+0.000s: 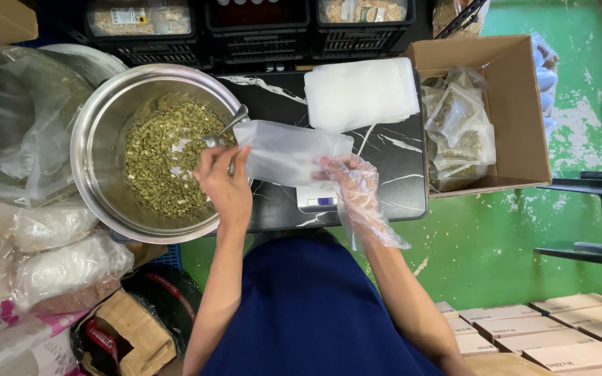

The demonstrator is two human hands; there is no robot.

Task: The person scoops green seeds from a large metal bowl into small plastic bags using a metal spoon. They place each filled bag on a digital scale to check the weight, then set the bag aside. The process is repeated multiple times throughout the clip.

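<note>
A frosted plastic pouch (288, 152) is held level over a black marble-patterned tabletop (398, 170). My left hand (223, 179), bare, pinches its left edge beside a steel bowl (106, 104) of green seeds (161, 157). My right hand (353, 184), in a thin clear glove, grips the pouch's right edge. A metal spoon (226, 129) rests in the bowl, its handle leaning on the rim near my left hand. A small digital scale (318, 200) lies mostly hidden beneath the pouch.
A stack of empty pouches (361, 92) lies at the table's back. On the right, a cardboard box (524, 104) holds filled seed pouches (458, 136). Bagged goods (64, 268) sit at left, black crates (259, 31) behind, flat boxes (545, 338) on the green floor.
</note>
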